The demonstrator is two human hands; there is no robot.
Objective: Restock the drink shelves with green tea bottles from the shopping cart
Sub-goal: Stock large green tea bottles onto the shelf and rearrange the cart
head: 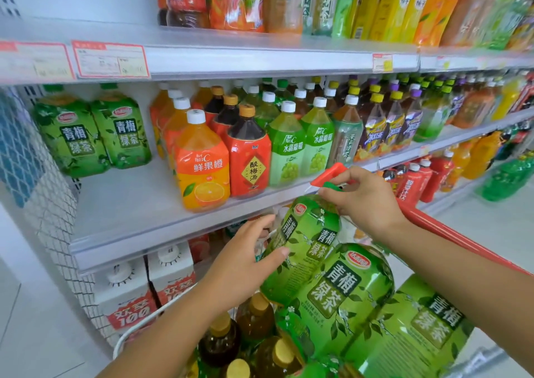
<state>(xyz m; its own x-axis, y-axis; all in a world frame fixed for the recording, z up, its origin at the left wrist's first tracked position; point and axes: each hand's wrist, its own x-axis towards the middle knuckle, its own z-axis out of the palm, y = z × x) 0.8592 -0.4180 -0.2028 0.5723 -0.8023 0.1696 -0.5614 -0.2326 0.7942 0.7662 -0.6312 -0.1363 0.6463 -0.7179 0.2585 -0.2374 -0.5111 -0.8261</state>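
A green tea bottle [300, 241], with a leaf-printed green label, white characters and a green cap, tilts above the shopping cart [462, 237]. The right hand [364, 195] pinches its neck, apparently at the cap. The left hand [248, 262] curls round its side from eight o'clock. The shelf [130, 204] lies toward ten o'clock.

**Stock in view: green tea, shelf and cart**

Your right hand [367, 201] pinches the green cap [332, 186] of one green tea bottle [303, 241], which is tilted above the shopping cart [462, 237]. Your left hand [245, 262] grips its labelled side. Two spare green tea bottles [344, 296] lie beneath it in the cart, beside brown bottles [254, 317] with gold caps. On the middle shelf [130, 198], two shelved green tea bottles [69, 137] stand upright at the far left, touching each other. A bare stretch separates them from the orange juice bottles [202, 163], red plum drink bottles [248, 158] and pale green grape bottles [286, 149]. White cartons [127, 293] stand on the shelf below.
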